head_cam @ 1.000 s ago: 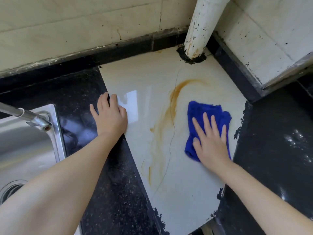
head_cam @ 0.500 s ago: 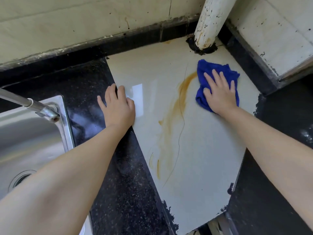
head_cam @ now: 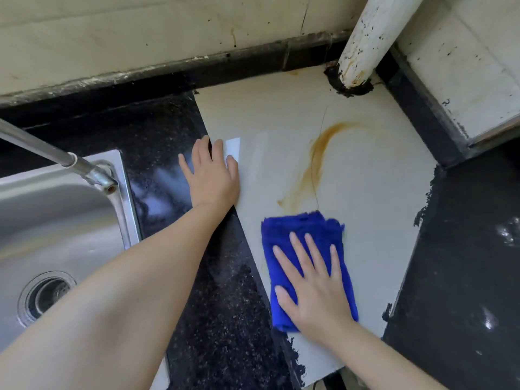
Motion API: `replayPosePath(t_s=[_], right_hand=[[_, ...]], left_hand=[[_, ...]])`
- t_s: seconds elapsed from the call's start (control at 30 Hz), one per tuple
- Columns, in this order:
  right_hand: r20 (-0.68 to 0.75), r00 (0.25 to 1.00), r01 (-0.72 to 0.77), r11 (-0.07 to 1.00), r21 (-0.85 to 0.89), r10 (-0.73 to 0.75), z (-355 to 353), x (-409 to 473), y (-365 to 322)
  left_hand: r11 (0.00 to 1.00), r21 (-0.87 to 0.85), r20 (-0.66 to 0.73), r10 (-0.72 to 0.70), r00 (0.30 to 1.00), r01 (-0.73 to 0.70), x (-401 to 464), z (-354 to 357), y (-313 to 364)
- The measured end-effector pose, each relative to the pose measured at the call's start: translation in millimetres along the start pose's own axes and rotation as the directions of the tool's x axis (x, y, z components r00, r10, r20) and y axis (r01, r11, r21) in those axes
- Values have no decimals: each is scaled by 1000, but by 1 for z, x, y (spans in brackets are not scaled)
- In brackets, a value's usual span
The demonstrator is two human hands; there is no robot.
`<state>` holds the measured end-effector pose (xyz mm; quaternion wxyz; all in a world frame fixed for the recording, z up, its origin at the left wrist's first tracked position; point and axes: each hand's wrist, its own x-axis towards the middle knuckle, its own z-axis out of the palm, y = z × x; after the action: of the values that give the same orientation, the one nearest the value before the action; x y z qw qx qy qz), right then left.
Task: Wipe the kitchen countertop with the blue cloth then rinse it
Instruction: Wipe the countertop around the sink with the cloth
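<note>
The folded blue cloth lies on the cream tile section of the countertop, near its front edge. My right hand presses flat on the cloth with fingers spread and straight. My left hand rests flat where the black granite meets the cream tile, fingers straight. An orange-brown stain curves across the tile just beyond the cloth.
A steel sink with its drain sits at the left, a metal tap reaching over it. A white pipe rises from the back corner. Black counter continues on the right, with tiled walls behind.
My right hand has dragged the blue cloth from beside the pipe at the back down toward the front of the tile, uncovering the top of the stain. The left hand stays in place.
</note>
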<state>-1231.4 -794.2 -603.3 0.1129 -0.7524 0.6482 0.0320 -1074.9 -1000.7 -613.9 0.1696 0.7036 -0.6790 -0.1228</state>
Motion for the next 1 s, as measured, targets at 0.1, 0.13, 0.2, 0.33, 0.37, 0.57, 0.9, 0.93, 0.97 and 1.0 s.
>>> replayPosePath(t_s=[0.1, 0.13, 0.2, 0.33, 0.37, 0.57, 0.9, 0.93, 0.97, 1.0], right_hand=[[-92, 994, -56, 997, 51, 60, -18, 109, 3], [-88, 991, -91, 993, 69, 97, -26, 145, 6], [-73, 979, -182, 978, 103, 190, -40, 206, 13], [-84, 968, -229, 967, 109, 238, -44, 228, 18], [-102, 970, -209, 972, 104, 219, -38, 204, 17], [-38, 999, -31, 999, -24, 30, 11, -50, -15], [-60, 996, -56, 998, 42, 59, -37, 187, -9], [-66, 992, -104, 993, 51, 107, -42, 220, -5], [-76, 986, -141, 988, 63, 146, -48, 247, -3], [-81, 983, -160, 985, 69, 166, -51, 263, -2]], left_hand=[[994, -106, -12, -35, 999, 33, -1, -5, 0], [991, -132, -16, -38, 999, 36, -1, -6, 1], [988, -148, -16, -45, 999, 42, -1, -7, 1], [991, -129, -18, -39, 999, 36, -1, -4, 0], [990, -134, -15, -37, 999, 35, 0, -5, 0], [977, -214, 61, -1, 998, 14, 0, -15, -4], [990, 13, 45, 141, 989, -142, 11, -31, -54], [987, 19, 46, 156, 987, -157, 12, -29, -54], [987, 23, 44, 159, 986, -161, 14, -28, -54], [987, 30, 41, 156, 987, -157, 14, -28, -55]])
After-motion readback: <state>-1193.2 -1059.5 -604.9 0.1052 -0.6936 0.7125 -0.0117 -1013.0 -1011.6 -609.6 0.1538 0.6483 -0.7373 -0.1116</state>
